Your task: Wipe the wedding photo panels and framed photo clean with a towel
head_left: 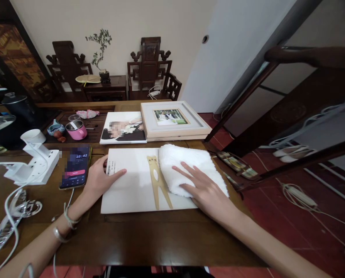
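A flat white book or board (129, 193) lies on the dark wooden table, with a barcode at its upper left and a gold, forked design near its middle. My left hand (101, 175) holds its left edge, thumb on top and the other fingers curled at the side, partly hidden. On the right half sits a fluffy white cloth (175, 158). My right hand (203, 185) lies flat on this cloth with fingers spread. What is beneath the cloth cannot be seen.
Behind the book are a photo album (123, 135) and a pale framed photo (146, 125). To the left lie a phone (75, 168), a white power strip (41, 166) with cables, and a clear hair claw (9, 220). A pink cup (76, 132) stands farther back.
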{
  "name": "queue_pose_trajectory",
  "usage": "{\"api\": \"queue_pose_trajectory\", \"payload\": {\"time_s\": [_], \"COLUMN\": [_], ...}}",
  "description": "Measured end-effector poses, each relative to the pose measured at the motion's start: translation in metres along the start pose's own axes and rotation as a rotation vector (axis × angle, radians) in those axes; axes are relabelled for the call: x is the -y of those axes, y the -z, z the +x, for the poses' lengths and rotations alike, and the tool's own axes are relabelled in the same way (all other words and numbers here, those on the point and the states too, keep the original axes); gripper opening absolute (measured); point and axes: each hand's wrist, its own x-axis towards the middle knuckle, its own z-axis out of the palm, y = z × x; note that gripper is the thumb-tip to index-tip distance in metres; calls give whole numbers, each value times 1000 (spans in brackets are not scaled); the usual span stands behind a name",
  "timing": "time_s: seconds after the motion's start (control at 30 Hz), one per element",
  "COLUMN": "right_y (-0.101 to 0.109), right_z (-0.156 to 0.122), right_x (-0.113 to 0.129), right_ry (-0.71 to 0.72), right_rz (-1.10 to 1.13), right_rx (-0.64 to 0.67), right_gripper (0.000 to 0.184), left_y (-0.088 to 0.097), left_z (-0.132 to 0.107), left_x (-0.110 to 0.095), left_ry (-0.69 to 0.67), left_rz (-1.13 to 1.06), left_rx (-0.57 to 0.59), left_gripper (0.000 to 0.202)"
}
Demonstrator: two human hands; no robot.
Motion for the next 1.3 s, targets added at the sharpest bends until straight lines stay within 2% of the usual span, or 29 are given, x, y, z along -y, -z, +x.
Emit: {"api": "queue_pose_trajectory", "payload": {"time_s": [0.33,0.47,0.57,0.63,0.8,0.93,1.0,1.13,1.3], "right_y": [-2,-2,-1,0,3,-1,-2,8,52], "right_z": [-1,-2,-5,-7,2,29,41,39,-10], "right_x": [-2,1,3,2,-24,-51,-57,-41,-1], "right_ry": [-12,5,32,53,98,31,-4,-50,-119], "right_rz": [55,33,45,76,179,216,220,246,415], "right_rx": [4,9,-9,-13,124,217,246,307,331], "right_gripper": [49,49,43,41,42,48,54,57,56], "left_y": [-4,-8,-12,-14,-18,-17,-17,-19,-23], "left_z": [-5,-9,-12,-13,-15,-14,-13,-10,-8], "left_x": [7,11,12,12,11,9,10,14,21], "left_ry": [-67,-161,-164,-178,-261,-280,-314,-392,-407], "left_rz": [-2,136,228,211,117,135,226,477,477], "left_rx": [-48,41,148,231,368,387,388,390,374], "left_gripper": [44,43,52,54,55,54,52,51,52]}}
